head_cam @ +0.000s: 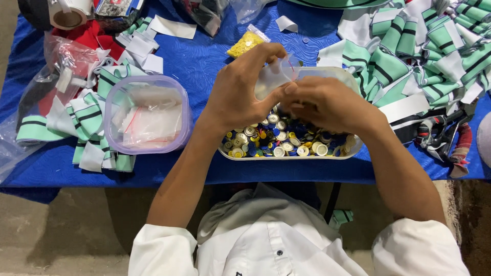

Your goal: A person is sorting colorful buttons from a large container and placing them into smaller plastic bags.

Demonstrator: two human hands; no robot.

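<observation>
head view, looking down on a blue bench (204,56). the left hand (238,94) and the right hand (327,105) meet over a clear tray of mixed buttons (286,143) standing near the bench's front edge. the left hand's fingers (266,53) are closed around a small clear plastic bag (273,76), thumb and forefinger pinching its upper part; the bag is held in the air just above the tray, between the two hands. the right hand's fingers (296,89) are curled shut against the bag's lower edge, touching it, with the knuckles low over the buttons; whether they pinch a button cannot be told. left of the tray, apart from it, stands a round-cornered translucent container (148,115) holding more clear bags. green, white and black striped fabric strips (409,56) lie heaped at the right of the bench, with more at the left (89,122) under and beside the container. a small bag of yellow buttons (245,43) lies beyond the hands. a roll of white tape (69,15) sits at the far left corner. white sleeves show at the bottom of the view.
</observation>
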